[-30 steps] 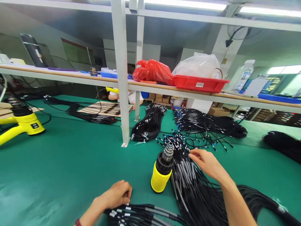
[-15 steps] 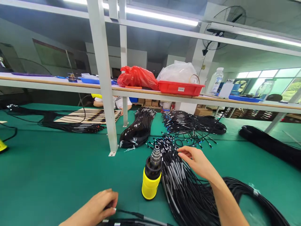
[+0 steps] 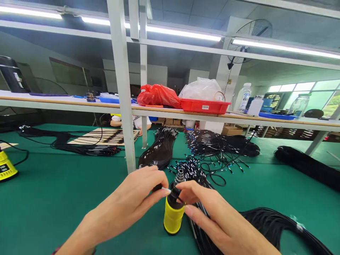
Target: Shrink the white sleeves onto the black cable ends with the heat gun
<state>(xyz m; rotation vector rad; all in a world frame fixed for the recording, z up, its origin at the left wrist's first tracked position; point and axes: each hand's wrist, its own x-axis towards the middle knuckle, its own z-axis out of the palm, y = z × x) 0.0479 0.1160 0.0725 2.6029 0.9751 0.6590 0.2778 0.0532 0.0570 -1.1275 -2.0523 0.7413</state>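
A yellow heat gun (image 3: 173, 216) stands upright on the green table, its metal nozzle (image 3: 180, 176) pointing up. My left hand (image 3: 138, 193) is closed in a pinch just left of the nozzle, with a white bit at the thumb tip. From this pinch a thin black cable (image 3: 177, 199) crosses in front of the heat gun's dark collar. On the right side, my right hand (image 3: 209, 212) curls its thumb and fingers round the other part of that cable; the grip is partly hidden. A bundle of black cables (image 3: 195, 221) with white-marked ends lies behind and beneath my right hand.
More black cable bundles lie across the table (image 3: 66, 198), one (image 3: 159, 148) beside the white post (image 3: 124, 88). Another yellow tool (image 3: 6, 166) stands at far left. The shelf above carries a red tray (image 3: 204, 105), a red bag (image 3: 159, 95) and bottles. Someone's arm (image 3: 116, 122) shows behind.
My left hand has risen to the right, up to the heat gun, with the cable. My right hand has left the cable bundle and come left to meet it. The view has tilted up slightly.
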